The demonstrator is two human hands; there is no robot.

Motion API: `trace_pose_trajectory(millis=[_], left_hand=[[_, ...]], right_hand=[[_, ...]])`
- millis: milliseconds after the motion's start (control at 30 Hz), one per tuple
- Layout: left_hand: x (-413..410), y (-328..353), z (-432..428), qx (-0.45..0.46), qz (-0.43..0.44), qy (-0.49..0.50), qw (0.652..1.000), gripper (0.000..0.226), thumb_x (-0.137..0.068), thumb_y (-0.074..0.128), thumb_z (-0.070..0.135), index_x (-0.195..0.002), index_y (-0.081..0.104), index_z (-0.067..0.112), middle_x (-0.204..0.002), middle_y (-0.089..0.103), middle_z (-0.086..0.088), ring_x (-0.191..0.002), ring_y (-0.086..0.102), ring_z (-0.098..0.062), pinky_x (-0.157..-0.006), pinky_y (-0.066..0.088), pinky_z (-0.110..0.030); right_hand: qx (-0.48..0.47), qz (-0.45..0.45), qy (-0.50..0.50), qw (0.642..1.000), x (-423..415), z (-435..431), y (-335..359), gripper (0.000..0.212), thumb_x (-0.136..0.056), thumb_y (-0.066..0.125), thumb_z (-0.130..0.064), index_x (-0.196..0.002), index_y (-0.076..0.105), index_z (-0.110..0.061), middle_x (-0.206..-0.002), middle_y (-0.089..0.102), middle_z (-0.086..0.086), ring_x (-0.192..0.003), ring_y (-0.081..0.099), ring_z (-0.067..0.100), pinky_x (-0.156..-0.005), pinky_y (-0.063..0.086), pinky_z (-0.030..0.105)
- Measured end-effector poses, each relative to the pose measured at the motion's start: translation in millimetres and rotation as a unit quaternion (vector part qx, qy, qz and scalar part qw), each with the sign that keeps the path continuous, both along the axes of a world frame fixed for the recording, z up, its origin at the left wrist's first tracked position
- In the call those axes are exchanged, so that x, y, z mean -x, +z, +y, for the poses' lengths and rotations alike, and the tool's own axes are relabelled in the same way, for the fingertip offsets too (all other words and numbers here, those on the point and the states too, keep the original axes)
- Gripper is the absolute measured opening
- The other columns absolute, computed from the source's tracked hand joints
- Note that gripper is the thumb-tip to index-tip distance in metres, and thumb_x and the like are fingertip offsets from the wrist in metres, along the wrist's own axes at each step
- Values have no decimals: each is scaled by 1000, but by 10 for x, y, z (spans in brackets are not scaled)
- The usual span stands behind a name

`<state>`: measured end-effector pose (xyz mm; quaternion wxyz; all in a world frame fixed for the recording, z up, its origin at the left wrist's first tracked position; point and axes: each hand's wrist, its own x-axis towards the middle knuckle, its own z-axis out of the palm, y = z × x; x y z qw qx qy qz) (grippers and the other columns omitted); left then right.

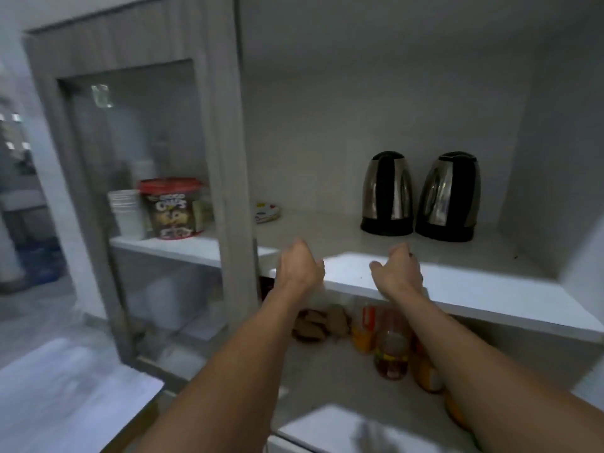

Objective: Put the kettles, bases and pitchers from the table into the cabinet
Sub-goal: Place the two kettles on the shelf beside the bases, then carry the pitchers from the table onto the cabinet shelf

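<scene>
Kettles first: two stainless steel electric kettles with black handles and lids stand on the upper cabinet shelf (457, 282), side by side and nearly touching. The left kettle (387, 193) and the right kettle (449, 196) each sit on a black bottom part; whether that's a separate base can't be made out from this angle. Both are upright, toward the back right of the shelf.

Other stuff on the same shelf level: one small stack of patterned plates (268, 211) near the middle, and behind the glass cabinet door (147, 197) on the left there's one stack of white paper cups (125, 210) and one red-lidded cereal tub (171, 207) beside it. The lower shelf holds a few bottles (390, 348) and some brownish lumps (318, 323), too blurry to count properly.

Hands now. Both arms reach up toward the front edge of the upper shelf. The left hand (299, 266) is loosely curled, fingers bent inward, with nothing in it; it sits right at the shelf edge near the door frame. The right hand (397, 273) is also half curled and empty, thumb sticking out to the left, over the front lip of the shelf. Whether either one actually touches the board is hard to tell. Both are well short of the kettles.
</scene>
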<state>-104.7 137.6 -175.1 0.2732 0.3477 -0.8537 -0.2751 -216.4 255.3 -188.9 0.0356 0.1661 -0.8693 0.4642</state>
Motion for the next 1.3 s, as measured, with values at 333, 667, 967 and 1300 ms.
trace_pose_trajectory(millis=[333, 667, 967, 1300], left_hand=[[-3491, 181, -498, 19, 15, 295, 955, 44, -91, 58, 27, -130, 47, 9, -131, 55, -15, -120, 54, -36, -99, 47, -46], [-6833, -421, -93, -69, -19, 623, 779, 46, -90, 54, 21, -132, 46, 7, -136, 51, -19, -126, 49, -39, -97, 43, -43], [-8469, -1358, 98, -193, 70, 712, 672, 30, -91, 49, 16, -118, 58, 8, -122, 62, -17, -111, 58, -37, -82, 46, -36], [-9185, -2059, -579, -483, 450, 486, 572, 40, -94, 46, 57, -102, 59, 20, -109, 59, 5, -99, 55, -15, -65, 49, -31]], right_hand=[[-20, 74, 311, 947, -3004, -1267, 230, 32, -90, 65, -27, -114, 53, -10, -126, 58, 18, -115, 56, 38, -93, 46, 41], [-67, 64, 640, 763, -6326, -1964, -195, 38, -88, 66, -29, -118, 54, -8, -126, 59, 18, -113, 57, 36, -87, 45, 38], [-128, -95, 713, 683, -8262, -2012, -1211, 49, -91, 65, -32, -53, 40, -15, -54, 40, 3, -51, 41, 22, -54, 27, 33], [-186, -410, 615, 647, -9415, -2360, -1841, 57, -91, 56, -57, -126, 65, -13, -114, 64, 5, -90, 60, 19, -71, 46, 33]])
